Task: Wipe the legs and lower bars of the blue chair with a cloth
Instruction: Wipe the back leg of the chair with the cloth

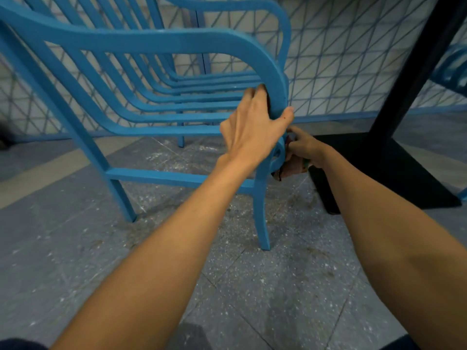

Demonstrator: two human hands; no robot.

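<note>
left hand (255, 125) gripping blue chair (141, 41) armrest curve, right hand (303, 147) clutching cloth (290, 170) against front leg

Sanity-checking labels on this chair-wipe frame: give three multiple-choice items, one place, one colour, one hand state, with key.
1. Where is the cloth?
A) on the seat slats
B) against the front leg under the armrest curve
C) on the floor

2. What colour is the table base right of the chair?
A) black
B) white
C) red

3. What is the left hand doing?
A) hanging free
B) gripping the armrest's front curve
C) flat on the floor

Key: 1 B, the right hand holds it at the leg's curl; 2 A, plainly black beside the blue frame; 3 B, its grip wraps the bar.
</note>
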